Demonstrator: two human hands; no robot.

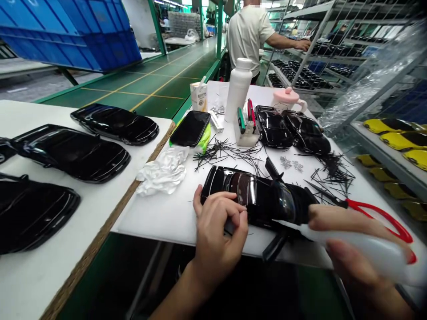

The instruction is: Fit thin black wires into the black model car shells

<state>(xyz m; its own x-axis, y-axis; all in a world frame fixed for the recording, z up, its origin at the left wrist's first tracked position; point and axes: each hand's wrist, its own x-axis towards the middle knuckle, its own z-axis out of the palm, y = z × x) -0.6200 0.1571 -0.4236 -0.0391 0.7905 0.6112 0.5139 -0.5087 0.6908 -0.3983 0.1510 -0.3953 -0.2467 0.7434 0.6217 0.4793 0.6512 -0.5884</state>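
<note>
With fingers (336, 218) of the right hand (360, 273) wrapped round a white squeeze bottle (373, 251), aims its nozzle (290, 224) leftward at the near side of a black model car (247, 191); with left hand (218, 222) curled against the car, holds thumb (239, 233) and forefinger (235, 206) nearly together, cannot tell if pinching anything; has the car on the white table (156, 218), with long axis left to right, doors (275, 246) open and nose end unclear

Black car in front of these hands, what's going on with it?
A person has the left hand against one end of the car, thumb and finger together; whether they pinch anything is unclear. The right hand holds a white bottle, its tip at the car's near side. Both visible doors stand open. Scissors lie to the right.
</note>
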